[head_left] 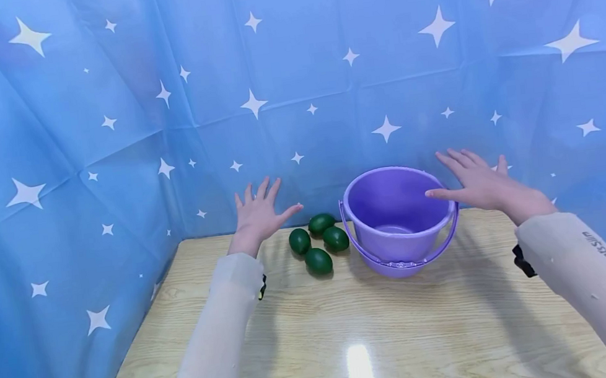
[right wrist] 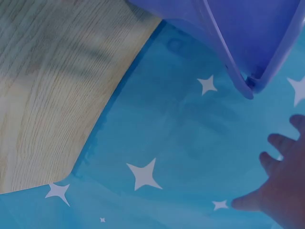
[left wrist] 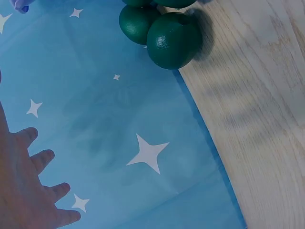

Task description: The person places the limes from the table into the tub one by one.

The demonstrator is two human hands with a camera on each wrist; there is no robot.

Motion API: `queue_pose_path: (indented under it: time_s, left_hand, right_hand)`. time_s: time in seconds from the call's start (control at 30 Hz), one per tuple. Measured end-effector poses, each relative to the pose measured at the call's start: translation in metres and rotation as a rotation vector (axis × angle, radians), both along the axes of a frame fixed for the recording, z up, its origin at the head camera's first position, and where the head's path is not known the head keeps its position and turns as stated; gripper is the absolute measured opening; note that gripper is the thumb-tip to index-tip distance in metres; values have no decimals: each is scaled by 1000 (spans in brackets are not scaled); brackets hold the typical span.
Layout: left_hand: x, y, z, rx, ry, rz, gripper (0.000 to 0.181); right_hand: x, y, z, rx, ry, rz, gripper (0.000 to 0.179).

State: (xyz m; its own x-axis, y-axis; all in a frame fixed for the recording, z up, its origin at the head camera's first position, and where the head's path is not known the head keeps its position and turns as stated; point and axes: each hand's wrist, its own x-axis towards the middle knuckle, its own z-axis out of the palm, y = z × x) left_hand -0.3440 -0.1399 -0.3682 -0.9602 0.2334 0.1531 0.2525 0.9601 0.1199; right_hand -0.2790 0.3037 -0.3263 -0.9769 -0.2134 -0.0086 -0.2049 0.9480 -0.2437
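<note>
My left hand (head_left: 258, 214) is raised with its fingers spread, just left of several dark green egg-shaped fruits (head_left: 319, 261) that look like avocados or limes. They lie grouped on the table. In the left wrist view the spread fingers (left wrist: 43, 160) hold nothing, and the green fruits (left wrist: 174, 40) sit at the table's edge. My right hand (head_left: 479, 184), also spread and holding nothing, hovers by the right rim of a purple bucket (head_left: 397, 228). The bucket stands upright, its handle (head_left: 396, 264) hanging down in front. In the right wrist view part of the bucket (right wrist: 257, 38) shows at the top.
A light wood table (head_left: 409, 333) carries the fruits and bucket near its far edge. Blue cloth with white stars (head_left: 310, 57) hangs close behind the table and along its left side. A bright reflection lies on the near tabletop.
</note>
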Motion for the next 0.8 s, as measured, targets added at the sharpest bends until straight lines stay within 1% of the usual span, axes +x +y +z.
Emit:
queue_pose_path:
  time_s: [0.2, 0.4, 0.57, 0.8]
  left_hand:
    - [-1, -3, -4, 5, -5, 5, 95]
    - [1, -4, -5, -10, -12, 11, 96]
    - [2, -4, -5, -9, -19, 13, 95]
    - [4, -5, -7, 0, -22, 15, 95]
  right_hand:
    - [1, -3, -3, -8, -4, 2, 101]
    - [2, -6, -5, -15, -4, 4, 101]
    - [3, -8, -7, -12, 9, 5, 101]
    - [2, -10, -11, -17, 5, 4, 101]
